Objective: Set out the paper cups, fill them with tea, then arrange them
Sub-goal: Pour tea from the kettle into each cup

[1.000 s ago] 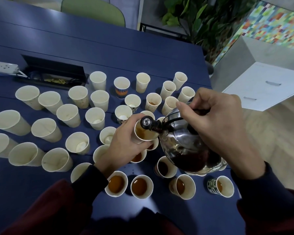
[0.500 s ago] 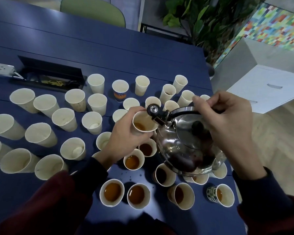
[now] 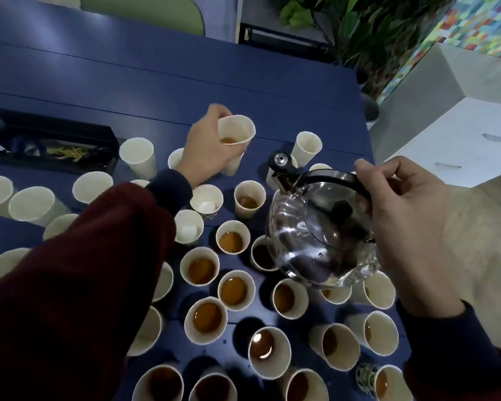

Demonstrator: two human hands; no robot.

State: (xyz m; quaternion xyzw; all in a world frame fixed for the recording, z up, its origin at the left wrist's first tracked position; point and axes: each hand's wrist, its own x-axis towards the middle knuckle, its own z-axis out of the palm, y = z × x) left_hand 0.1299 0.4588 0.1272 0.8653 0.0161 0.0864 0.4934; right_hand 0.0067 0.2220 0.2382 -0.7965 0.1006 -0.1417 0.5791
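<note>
My left hand [image 3: 207, 149] grips a paper cup [image 3: 235, 134] with a little tea in it, held out over the far middle of the blue table [image 3: 156, 76]. My right hand [image 3: 402, 215] holds the black handle of a shiny metal kettle [image 3: 318, 241], which hangs level above the filled cups with its spout pointing away. Several paper cups of brown tea [image 3: 206, 318] stand close together in front of me. Several empty cups [image 3: 31, 202] stand at the left, partly hidden by my left sleeve.
A black box [image 3: 52, 140] with yellow bits inside lies at the far left. An empty cup [image 3: 308, 146] stands beyond the kettle spout. The table's right edge borders a wooden floor, a white cabinet [image 3: 457, 140] and a potted plant [image 3: 359, 33].
The kettle has tipped back level and pulled away from the cup. My left hand has carried the partly filled cup away from the spout, out toward the far side of the table.
</note>
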